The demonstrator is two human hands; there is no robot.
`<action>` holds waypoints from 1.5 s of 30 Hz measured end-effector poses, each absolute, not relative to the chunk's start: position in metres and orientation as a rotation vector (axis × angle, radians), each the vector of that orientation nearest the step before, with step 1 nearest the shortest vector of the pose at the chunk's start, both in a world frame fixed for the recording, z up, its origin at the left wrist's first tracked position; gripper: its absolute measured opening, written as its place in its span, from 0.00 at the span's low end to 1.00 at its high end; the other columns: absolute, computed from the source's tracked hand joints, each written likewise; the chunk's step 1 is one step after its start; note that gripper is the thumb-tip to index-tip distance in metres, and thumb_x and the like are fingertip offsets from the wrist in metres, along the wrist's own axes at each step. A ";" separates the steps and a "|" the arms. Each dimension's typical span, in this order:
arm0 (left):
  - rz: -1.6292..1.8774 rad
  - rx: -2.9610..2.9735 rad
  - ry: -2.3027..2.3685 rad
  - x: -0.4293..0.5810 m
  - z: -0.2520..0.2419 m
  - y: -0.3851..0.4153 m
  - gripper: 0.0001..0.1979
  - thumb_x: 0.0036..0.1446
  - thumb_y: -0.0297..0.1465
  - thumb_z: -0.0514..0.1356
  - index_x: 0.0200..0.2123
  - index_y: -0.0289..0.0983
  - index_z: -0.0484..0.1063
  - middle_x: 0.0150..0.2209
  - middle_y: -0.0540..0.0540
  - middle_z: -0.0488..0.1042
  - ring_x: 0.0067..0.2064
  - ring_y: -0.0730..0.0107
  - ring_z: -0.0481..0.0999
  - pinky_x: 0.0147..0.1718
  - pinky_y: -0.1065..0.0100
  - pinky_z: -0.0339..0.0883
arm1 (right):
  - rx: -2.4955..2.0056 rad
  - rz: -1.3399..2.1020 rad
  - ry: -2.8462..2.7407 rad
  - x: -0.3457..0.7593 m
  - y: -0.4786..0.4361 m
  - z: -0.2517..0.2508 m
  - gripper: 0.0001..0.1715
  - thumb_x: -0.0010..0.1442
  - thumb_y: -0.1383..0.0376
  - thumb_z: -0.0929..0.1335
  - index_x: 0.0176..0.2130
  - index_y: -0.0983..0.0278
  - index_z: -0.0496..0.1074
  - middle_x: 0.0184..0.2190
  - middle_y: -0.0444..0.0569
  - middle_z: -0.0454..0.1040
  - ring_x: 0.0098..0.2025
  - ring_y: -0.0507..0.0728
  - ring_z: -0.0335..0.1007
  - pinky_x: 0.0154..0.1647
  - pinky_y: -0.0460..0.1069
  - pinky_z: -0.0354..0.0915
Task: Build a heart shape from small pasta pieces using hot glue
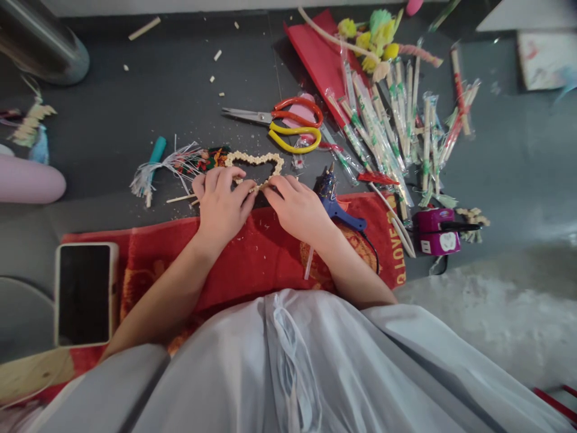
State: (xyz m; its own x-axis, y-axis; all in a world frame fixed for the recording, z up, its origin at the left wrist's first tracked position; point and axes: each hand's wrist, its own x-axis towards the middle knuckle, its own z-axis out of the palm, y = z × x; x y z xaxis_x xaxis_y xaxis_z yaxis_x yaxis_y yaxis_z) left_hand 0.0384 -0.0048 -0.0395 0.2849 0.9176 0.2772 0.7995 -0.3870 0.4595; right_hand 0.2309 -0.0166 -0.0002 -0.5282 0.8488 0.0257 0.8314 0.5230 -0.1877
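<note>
A heart-shaped frame made of small pale wooden pieces lies on the dark table, its point toward me. My left hand closes its fingertips on the lower left of the frame. From the other side, my right hand pinches the frame near its lower tip. The fingertips of both hands almost meet there, and they hide that part. Just right of my right hand rests a blue glue gun. Scissors with red and yellow handles lie beyond the frame. Left of it is a bundle of white strings.
Several wrapped chopsticks are heaped at the right beside a red envelope. A purple device sits near the right edge. A red towel lies under my forearms, with a tablet at left. Small wooden offcuts are scattered behind.
</note>
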 end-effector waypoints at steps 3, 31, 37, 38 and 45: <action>0.754 2.334 1.585 0.038 -0.041 -0.005 0.10 0.70 0.38 0.58 0.45 0.47 0.81 0.55 0.41 0.77 0.59 0.47 0.71 0.60 0.40 0.60 | -1.465 0.216 -2.646 0.230 -0.017 -0.001 0.24 0.74 0.73 0.56 0.52 0.68 0.77 0.53 0.62 0.76 0.51 0.63 0.69 0.50 0.57 0.69; 0.849 2.406 1.649 0.036 -0.040 -0.010 0.06 0.64 0.32 0.60 0.42 0.41 0.75 0.50 0.42 0.77 0.53 0.54 0.77 0.61 0.47 0.61 | -1.519 0.291 -2.713 0.231 -0.020 0.008 0.26 0.73 0.75 0.55 0.59 0.71 0.74 0.58 0.64 0.74 0.56 0.64 0.69 0.55 0.57 0.70; 0.923 2.420 1.626 0.031 -0.043 -0.008 0.06 0.61 0.28 0.61 0.41 0.41 0.77 0.48 0.43 0.78 0.52 0.55 0.79 0.66 0.45 0.63 | -1.587 0.362 -2.764 0.231 -0.020 0.016 0.29 0.72 0.76 0.55 0.64 0.71 0.71 0.58 0.64 0.73 0.57 0.64 0.69 0.56 0.57 0.70; 0.924 2.403 1.619 0.031 -0.043 -0.008 0.06 0.61 0.28 0.61 0.40 0.41 0.77 0.48 0.43 0.79 0.52 0.56 0.79 0.68 0.44 0.62 | -1.618 0.381 -2.772 0.231 -0.020 0.018 0.30 0.72 0.76 0.55 0.66 0.70 0.70 0.57 0.64 0.74 0.57 0.64 0.69 0.56 0.57 0.70; 0.893 2.379 1.598 0.029 -0.043 -0.010 0.06 0.63 0.29 0.62 0.36 0.42 0.80 0.49 0.46 0.80 0.50 0.57 0.81 0.70 0.41 0.61 | -1.814 0.598 -2.878 0.225 -0.024 0.034 0.36 0.73 0.74 0.53 0.76 0.68 0.55 0.50 0.60 0.79 0.53 0.63 0.77 0.49 0.54 0.71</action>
State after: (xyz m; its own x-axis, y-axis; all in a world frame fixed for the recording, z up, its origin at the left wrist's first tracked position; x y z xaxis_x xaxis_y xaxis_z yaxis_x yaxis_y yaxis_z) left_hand 0.0286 -0.0096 -0.0427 0.2599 0.8812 0.3950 0.7984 -0.4261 0.4254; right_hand 0.2247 -0.0242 0.0340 -0.4132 0.8007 -0.4337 0.9072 0.4033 -0.1197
